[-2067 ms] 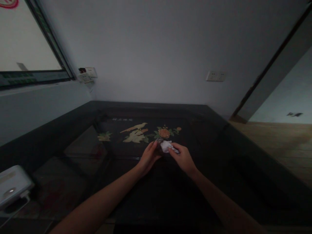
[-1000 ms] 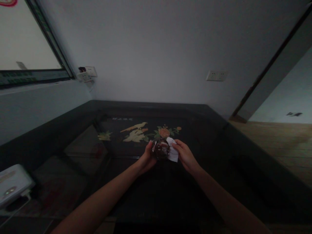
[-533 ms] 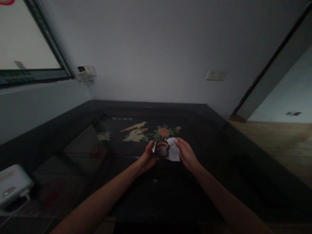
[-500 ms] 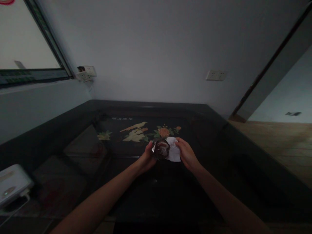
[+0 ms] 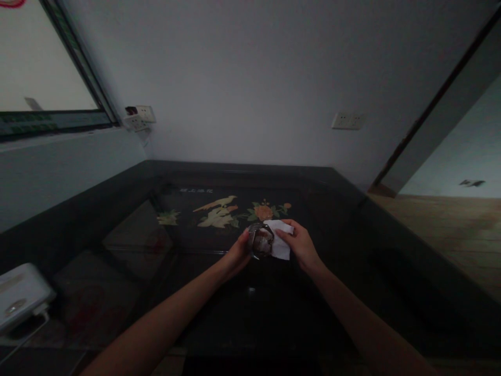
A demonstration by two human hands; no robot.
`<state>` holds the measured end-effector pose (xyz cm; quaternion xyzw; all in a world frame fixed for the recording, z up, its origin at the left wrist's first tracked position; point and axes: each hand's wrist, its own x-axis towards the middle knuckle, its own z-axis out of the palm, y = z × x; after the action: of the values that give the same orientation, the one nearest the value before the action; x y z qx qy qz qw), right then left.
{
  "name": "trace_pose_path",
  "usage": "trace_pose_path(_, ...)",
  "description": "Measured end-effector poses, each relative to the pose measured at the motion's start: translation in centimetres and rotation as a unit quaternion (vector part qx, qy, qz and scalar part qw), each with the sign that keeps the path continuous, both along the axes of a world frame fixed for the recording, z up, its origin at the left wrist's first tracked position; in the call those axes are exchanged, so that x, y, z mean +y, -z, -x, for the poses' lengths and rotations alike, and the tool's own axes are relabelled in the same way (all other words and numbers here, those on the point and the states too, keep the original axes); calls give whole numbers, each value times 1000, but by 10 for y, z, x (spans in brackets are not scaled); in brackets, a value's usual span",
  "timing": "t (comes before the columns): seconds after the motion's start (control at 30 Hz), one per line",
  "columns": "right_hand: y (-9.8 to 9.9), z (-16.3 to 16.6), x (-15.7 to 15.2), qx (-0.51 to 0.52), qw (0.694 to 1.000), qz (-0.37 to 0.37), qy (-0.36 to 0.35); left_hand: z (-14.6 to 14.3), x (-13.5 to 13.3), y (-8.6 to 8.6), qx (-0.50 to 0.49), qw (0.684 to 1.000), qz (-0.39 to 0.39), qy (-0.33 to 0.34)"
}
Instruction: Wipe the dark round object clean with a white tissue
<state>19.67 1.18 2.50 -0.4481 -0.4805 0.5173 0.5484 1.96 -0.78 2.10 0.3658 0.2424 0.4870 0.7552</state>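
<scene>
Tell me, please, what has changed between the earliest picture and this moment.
The glassy round object, mostly hidden at first, now shows its rim toward the camera. The white paper, crumpled before, is spread flatter by its rim, and the right grip has shifted slightly right. Unchanged: left grip on the object, right grip on the paper.

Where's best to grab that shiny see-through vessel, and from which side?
The vessel is probably best held by its rounded outer wall, coming from the left, where the left grip has it: that curve suits wrapping around, while the white sheet sits at its right.
</scene>
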Motion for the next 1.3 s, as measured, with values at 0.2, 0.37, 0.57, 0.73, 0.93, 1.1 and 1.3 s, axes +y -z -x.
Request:
trace_pose_path(0.2, 7, -12, 12, -17, 996, -39, 72, 0, 3, 1, 4, 1000, -4, -18)
trace_pose_path(0.37, 10, -14, 14, -45, 995, -57, 73, 1, 4, 5, -7, 1000, -1, 12)
trace_pose_path(0.57, 13, -14, 14, -77, 994, -46, 53, -1, -1, 4, -1, 1000, 1, 16)
trace_pose_path(0.73, 11, -13, 15, -97, 988, -81, 90, -1, 4, 5, 12, 1000, 8, -17)
trace_pose_path(0.93, 2, 0, 0, -90, 972, -138, 169, 1, 11, 0, -23, 991, 33, -128)
trace_pose_path(1.1, 10, 28, -20, -13, 998, -51, 27, -1, 13, 2, -23, 982, 6, -185)
trace_pose_path(1.3, 18, 49, -38, 47, 993, 37, -100, -5, 6, 10, 16, 987, 11, -158)
